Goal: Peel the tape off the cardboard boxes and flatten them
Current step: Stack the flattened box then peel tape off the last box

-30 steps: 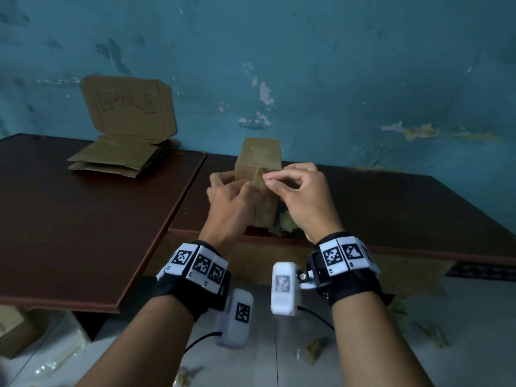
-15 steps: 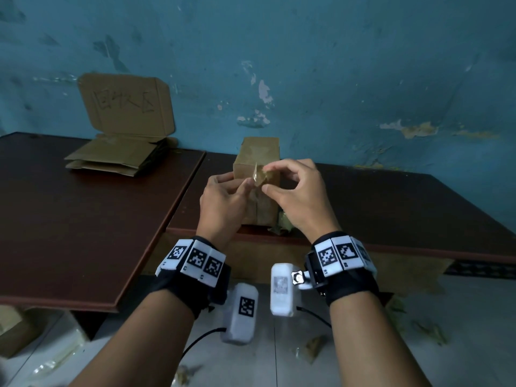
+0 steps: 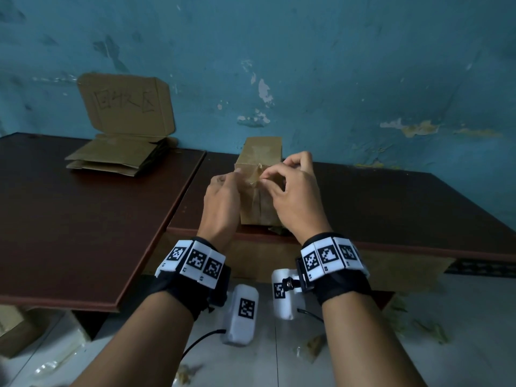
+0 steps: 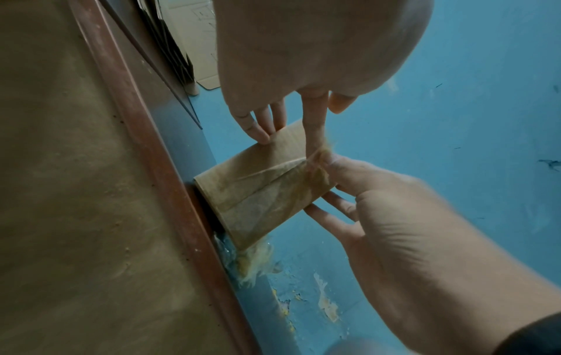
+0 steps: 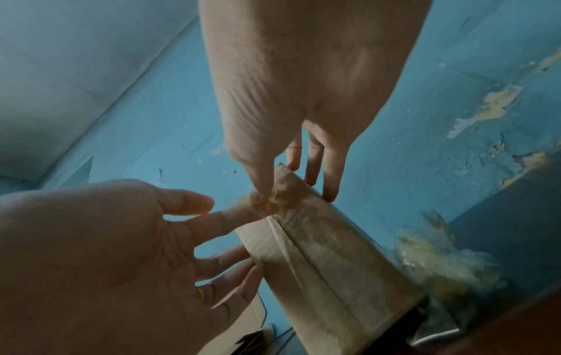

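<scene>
Brown cardboard box [image 3: 261, 188], upright at the dark wooden table's [image 3: 391, 208] front edge, tape being peeled.

Right hand [image 3: 293, 196] pinches the clear yellowed tape strip [image 3: 255, 177]; left hand [image 3: 222, 202], fingers spread, steadies the box. I'd pull low and steady.

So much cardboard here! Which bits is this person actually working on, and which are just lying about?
In the job:
- upright cardboard box on the table
- clear tape lifting at its top edge
- right hand pinching the tape
- left hand steadying the box

Lying about:
- flattened cardboard stack
- cardboard sign with handwriting
- crumpled tape scraps beside the box
- scraps on the floor
</scene>
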